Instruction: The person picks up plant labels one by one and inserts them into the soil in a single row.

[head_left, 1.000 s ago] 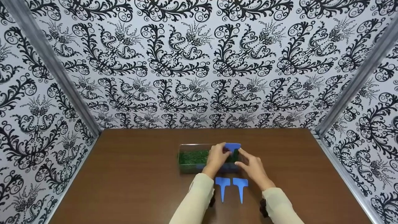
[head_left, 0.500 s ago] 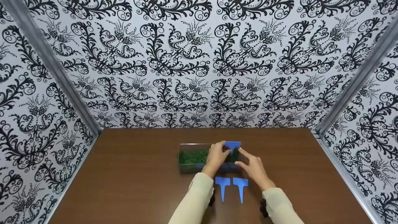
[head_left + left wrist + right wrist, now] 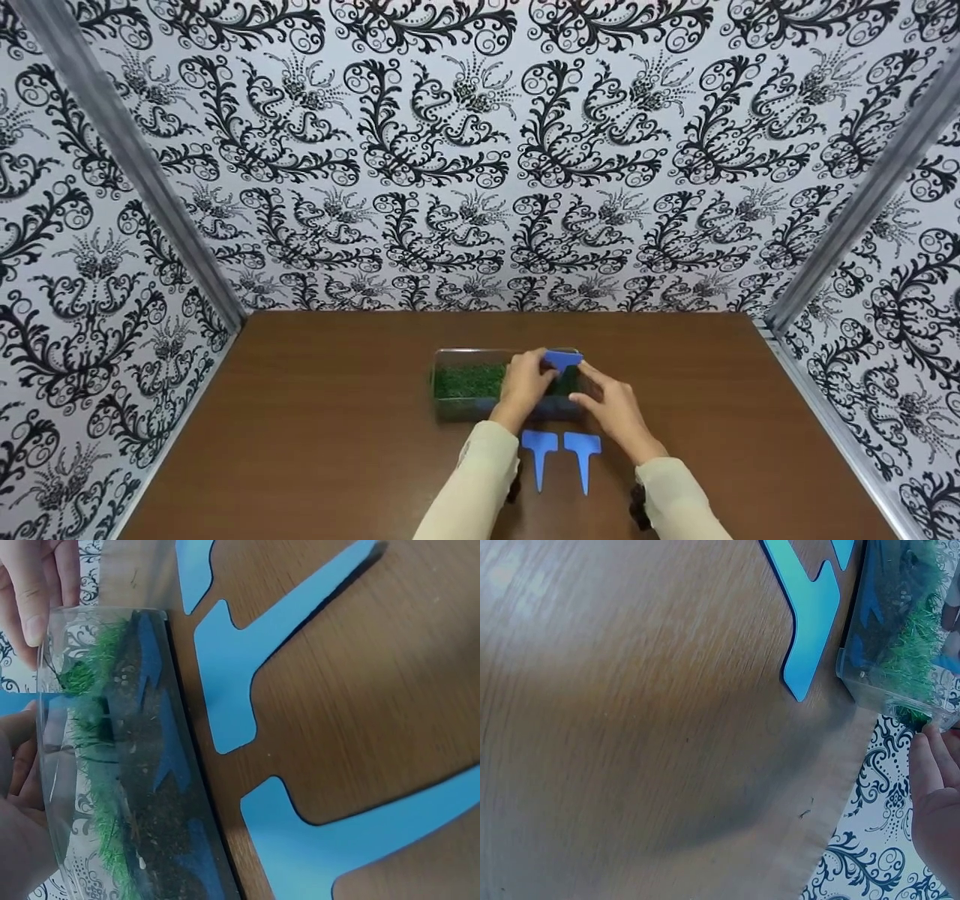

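My left hand (image 3: 525, 381) pinches a blue T-shaped plant label (image 3: 564, 359) over the right half of a clear plastic box (image 3: 448, 409). Green artificial grass (image 3: 469, 381) lies on dark soil in the box. My right hand (image 3: 613, 405) is at the box's right end, thumb and forefinger apart, fingertips right at the rim beside a dark green tuft (image 3: 911, 717). In the left wrist view the held label's stem passes behind the clear wall. Two more blue plant labels, a left one (image 3: 540, 454) and a right one (image 3: 583, 456), lie flat in front of the box.
The brown wooden table (image 3: 337, 450) carries the box near its middle. Patterned panels (image 3: 480, 187) with grey metal posts (image 3: 847, 202) enclose the back and sides. In the left wrist view, blue label-like shapes (image 3: 171, 742) show through the box's front.
The held blue label rises slightly, then tilts and sits lower, its top now looking narrower. Both hands stay almost in place, and the box and loose labels keep their places.
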Motion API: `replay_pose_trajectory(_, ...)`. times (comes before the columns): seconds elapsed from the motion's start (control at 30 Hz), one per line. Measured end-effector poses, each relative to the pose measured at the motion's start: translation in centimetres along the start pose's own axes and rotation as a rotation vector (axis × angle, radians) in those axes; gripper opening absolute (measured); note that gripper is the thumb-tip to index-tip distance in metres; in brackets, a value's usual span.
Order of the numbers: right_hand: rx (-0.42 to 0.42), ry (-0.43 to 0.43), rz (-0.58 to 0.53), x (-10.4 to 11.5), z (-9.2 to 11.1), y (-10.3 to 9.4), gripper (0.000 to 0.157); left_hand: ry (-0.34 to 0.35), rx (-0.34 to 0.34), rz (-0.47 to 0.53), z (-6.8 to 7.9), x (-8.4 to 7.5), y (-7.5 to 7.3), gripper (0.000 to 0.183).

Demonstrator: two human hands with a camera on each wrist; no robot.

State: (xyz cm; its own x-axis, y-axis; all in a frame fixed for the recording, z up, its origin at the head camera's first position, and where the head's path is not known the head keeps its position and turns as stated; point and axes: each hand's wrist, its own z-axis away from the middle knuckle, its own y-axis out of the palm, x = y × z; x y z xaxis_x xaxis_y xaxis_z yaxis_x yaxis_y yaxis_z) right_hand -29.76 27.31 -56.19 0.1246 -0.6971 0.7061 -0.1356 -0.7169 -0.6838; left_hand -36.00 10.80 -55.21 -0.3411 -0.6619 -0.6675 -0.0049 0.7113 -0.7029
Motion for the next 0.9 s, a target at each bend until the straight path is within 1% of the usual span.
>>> replay_pose_trajectory(0.2, -0.016, -0.013, -0.016, -0.08, 0.23, 0.04, 0.057, 0.015, 0.012, -0.032, 0.08, -0.08, 0.14, 0.007)
replay_pose_trajectory(0.33, -0.029, -0.017, -0.011, -0.09, 0.3, 0.09, 0.055, 0.013, 0.02, -0.041, 0.02, -0.14, 0.16, 0.008)
replay_pose_trajectory(0.43, -0.031, -0.012, -0.002, -0.05, 0.3, 0.09, 0.055, 0.0, 0.029, -0.055, -0.04, -0.13, 0.21, 0.009)
replay_pose_trajectory(0.53, -0.031, -0.005, 0.0, -0.02, 0.24, 0.06, 0.056, -0.028, 0.044, -0.061, -0.15, -0.16, 0.23, 0.008)
replay_pose_trajectory(0.77, -0.042, -0.04, 0.015, -0.17, -0.04, 0.25, 0.056, -0.07, 0.07, -0.072, -0.46, -0.05, 0.36, 0.008)
replay_pose_trajectory(0.9, -0.052, -0.044, 0.008, -0.32, -0.09, 0.27, 0.056, -0.092, 0.067, -0.069, -0.43, -0.08, 0.47, 0.009)
